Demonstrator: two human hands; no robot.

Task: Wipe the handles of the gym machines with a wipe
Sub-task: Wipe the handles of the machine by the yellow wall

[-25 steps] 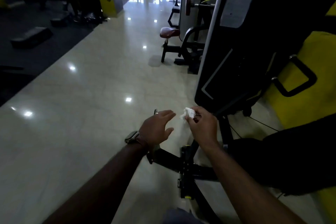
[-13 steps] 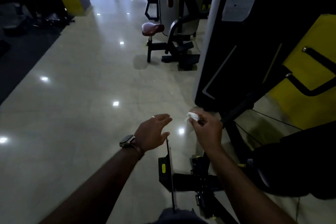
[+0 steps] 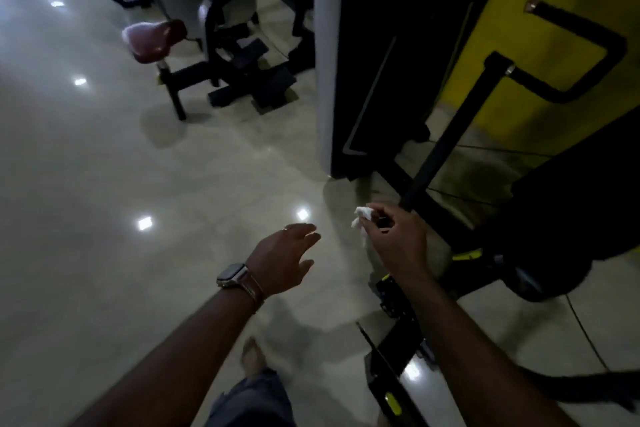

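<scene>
Wipe (image 3: pixel 360 221) in right hand (image 3: pixel 394 239) grip

glossy tiled floor (image 3: pixel 104 184), maroon padded seat (image 3: pixel 152 40), yellow wall (image 3: pixel 540 21)

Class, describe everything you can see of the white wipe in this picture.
The small crumpled white wipe looks like thin tissue, bunched into a wad with a loose tail hanging down. The right hand pinches it at the fingertips, above the glossy pale tiled floor. It touches nothing else; the open left hand is apart from it.
</scene>
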